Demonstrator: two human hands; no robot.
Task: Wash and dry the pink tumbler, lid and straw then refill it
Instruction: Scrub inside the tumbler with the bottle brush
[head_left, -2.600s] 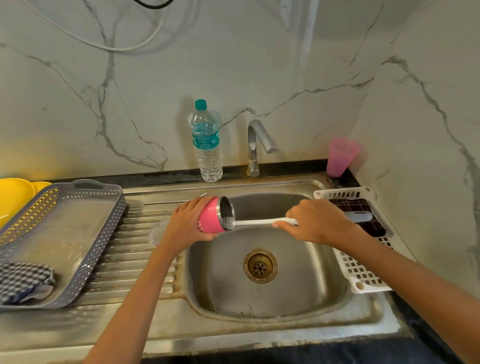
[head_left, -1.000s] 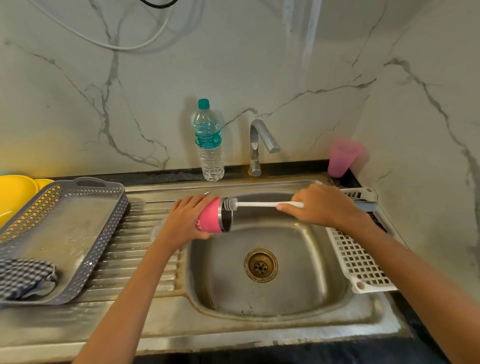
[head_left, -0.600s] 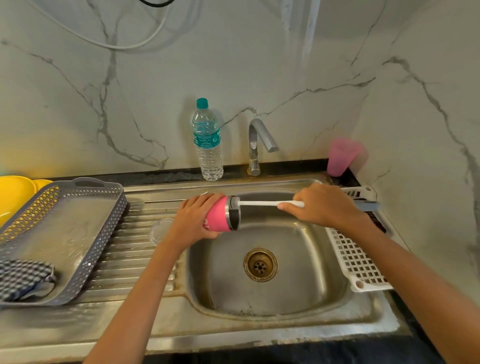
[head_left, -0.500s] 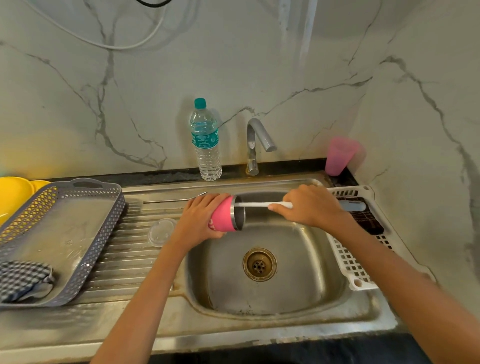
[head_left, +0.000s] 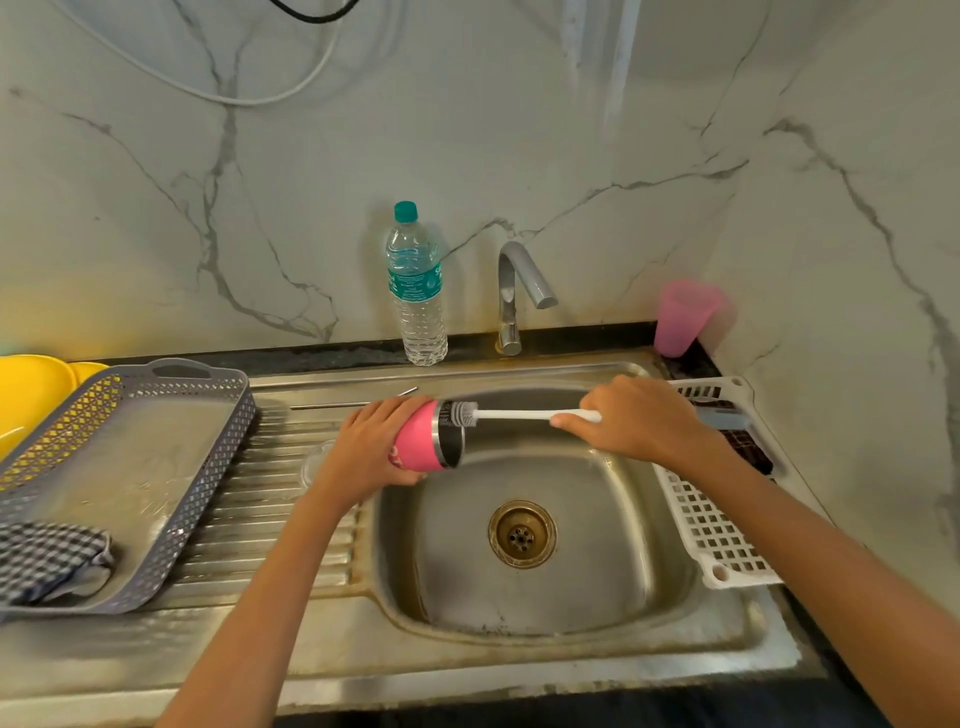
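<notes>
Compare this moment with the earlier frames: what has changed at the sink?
The right hand has drawn the brush back to the right: its bristles, inside the pink tumbler half a second ago, now show at the rim. The left hand still holds the tumbler on its side, mouth to the right, over the sink. Both grips are unchanged; water bottle, tap and grey tray stayed put.
</notes>
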